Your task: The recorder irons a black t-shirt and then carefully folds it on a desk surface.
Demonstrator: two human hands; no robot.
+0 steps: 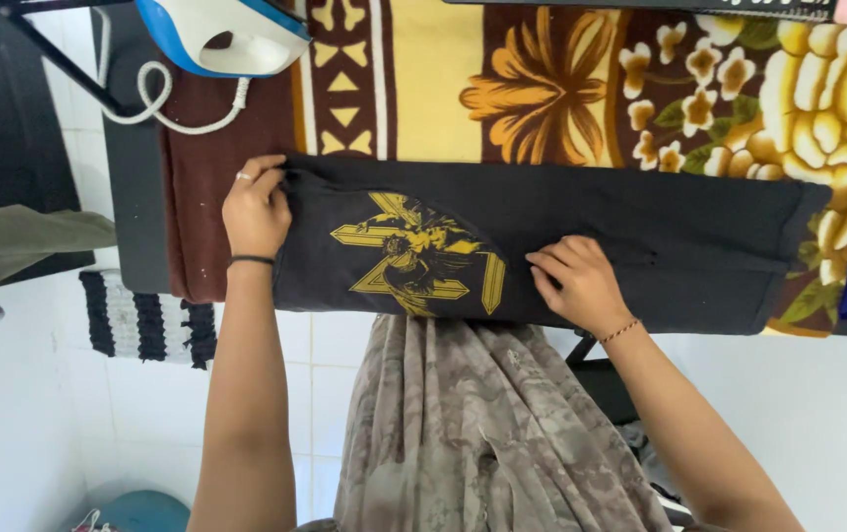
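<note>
A folded black garment with a yellow printed design lies across an ironing surface covered by a brown and yellow floral blanket. My left hand pinches the garment's left edge, a ring on one finger and a black band at the wrist. My right hand lies flat on the garment near its front edge, fingers spread, just right of the print.
A blue and white iron stands at the back left with its white cord looping onto the blanket. A striped black and white cloth hangs at the left. White tiled floor lies below.
</note>
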